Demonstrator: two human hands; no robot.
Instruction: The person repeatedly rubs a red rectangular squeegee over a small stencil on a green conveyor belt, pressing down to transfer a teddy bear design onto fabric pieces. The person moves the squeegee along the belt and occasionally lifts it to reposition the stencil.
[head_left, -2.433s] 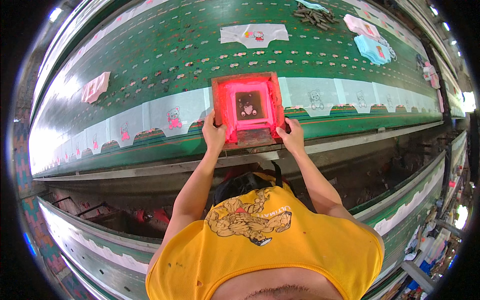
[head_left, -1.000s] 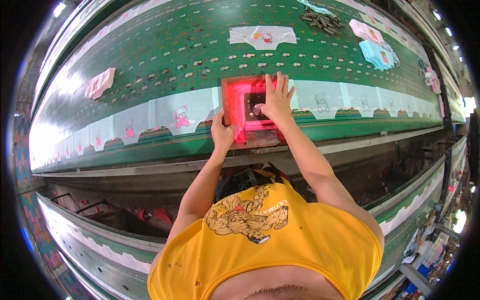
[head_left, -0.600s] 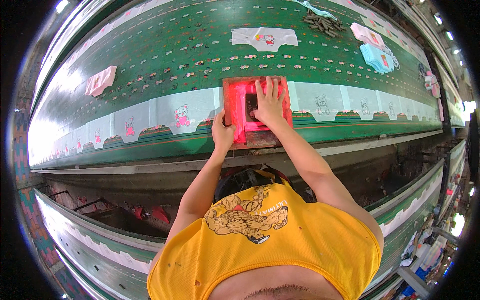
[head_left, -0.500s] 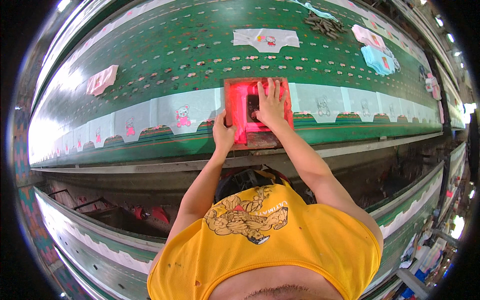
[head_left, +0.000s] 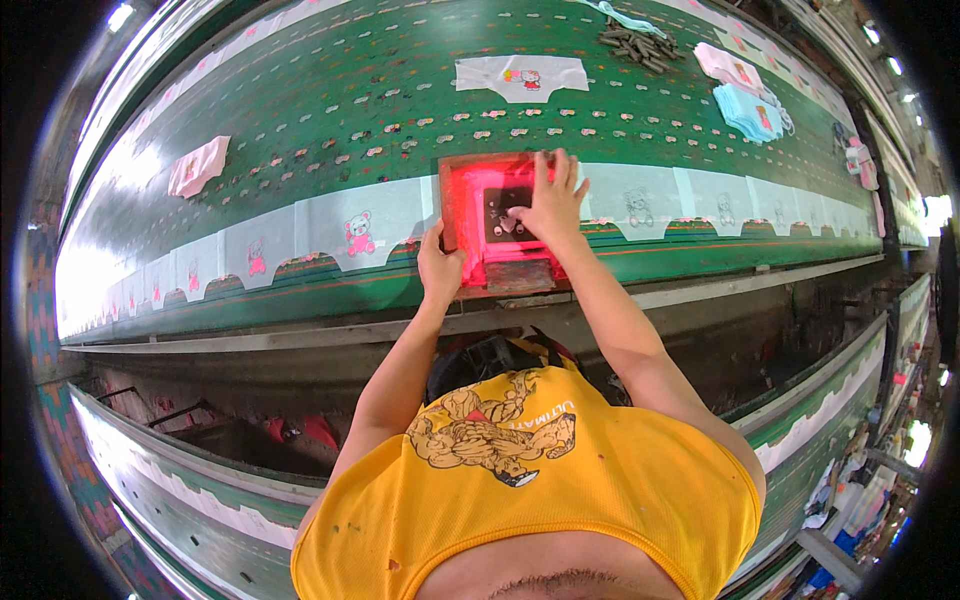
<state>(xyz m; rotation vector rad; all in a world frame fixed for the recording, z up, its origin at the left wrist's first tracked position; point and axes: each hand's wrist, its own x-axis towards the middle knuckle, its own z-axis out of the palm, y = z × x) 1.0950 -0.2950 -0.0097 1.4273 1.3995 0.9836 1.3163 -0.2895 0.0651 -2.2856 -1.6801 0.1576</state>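
A wooden screen frame (head_left: 460, 172), stained red and pink with a dark centre, lies on a row of white fabric pieces (head_left: 330, 230) along the green table's front edge. My left hand (head_left: 440, 260) grips the frame's left side, fingers wrapped at its edge. My right hand (head_left: 555, 205) rests over the right part, fingers spread toward the top edge and thumb over the dark centre, partly hiding it. Pieces to the left carry pink bear prints; those to the right show grey bear outlines.
On the green table (head_left: 350, 130) lie a printed white piece (head_left: 490, 72), pink cloth (head_left: 195, 165), pink (head_left: 720, 60) and blue (head_left: 745, 115) stacks, and a pile of dark pieces (head_left: 640, 48). A metal rail (head_left: 660, 295) borders a dark gap.
Since the earliest frame, my right hand has left the frame's lower right side and spread over its top. Over the last half second it has shifted slightly right, uncovering more of the centre.
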